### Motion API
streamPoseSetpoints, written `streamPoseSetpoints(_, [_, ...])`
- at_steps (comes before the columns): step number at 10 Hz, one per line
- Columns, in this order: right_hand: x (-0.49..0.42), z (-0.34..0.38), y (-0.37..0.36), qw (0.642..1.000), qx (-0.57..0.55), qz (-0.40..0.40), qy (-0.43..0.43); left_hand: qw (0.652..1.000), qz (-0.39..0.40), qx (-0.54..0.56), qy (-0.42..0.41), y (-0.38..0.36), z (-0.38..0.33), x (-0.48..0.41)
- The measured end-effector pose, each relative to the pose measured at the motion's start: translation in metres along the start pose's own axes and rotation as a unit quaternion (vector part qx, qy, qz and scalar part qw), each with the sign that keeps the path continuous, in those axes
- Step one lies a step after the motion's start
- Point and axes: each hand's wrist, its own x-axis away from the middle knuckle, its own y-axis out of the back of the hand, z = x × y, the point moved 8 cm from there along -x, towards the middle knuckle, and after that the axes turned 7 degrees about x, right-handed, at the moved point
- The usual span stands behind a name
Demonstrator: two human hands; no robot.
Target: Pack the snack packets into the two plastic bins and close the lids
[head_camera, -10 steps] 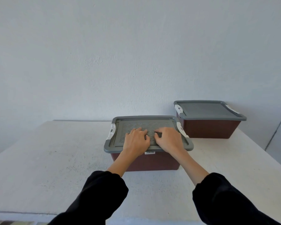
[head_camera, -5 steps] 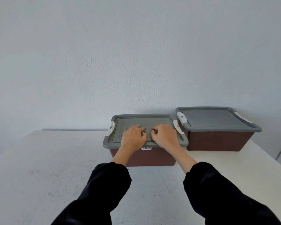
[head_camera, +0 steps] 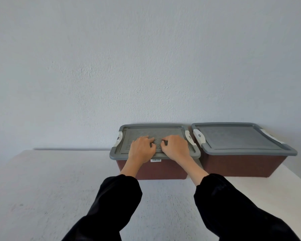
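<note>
L hand + R hand on left-bin lid.

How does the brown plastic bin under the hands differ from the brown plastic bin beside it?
The left hand and right hand rest atop the handled brown plastic bin; the neighbouring brown plastic bin is untouched. The handled bin shows a barcode sticker in front; the neighbouring bin shows none. Both are closed and grey-topped.
</note>
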Motion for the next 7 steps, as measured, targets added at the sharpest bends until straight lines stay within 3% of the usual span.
streamPoseSetpoints(5, [-0.015,-0.004,-0.009,1.0,-0.021,-0.008,-0.018,0.999,-0.045,0.021,-0.017,0.0,0.009,-0.018])
streamPoseSetpoints(6, [-0.01,-0.006,-0.002,0.997,-0.078,-0.007,-0.029,0.996,-0.065,0.054,-0.017,0.007,0.008,-0.014])
streamPoseSetpoints(7, [0.008,-0.023,0.019,0.98,-0.174,-0.056,-0.072,0.987,-0.095,0.129,-0.021,0.02,0.006,0.004])
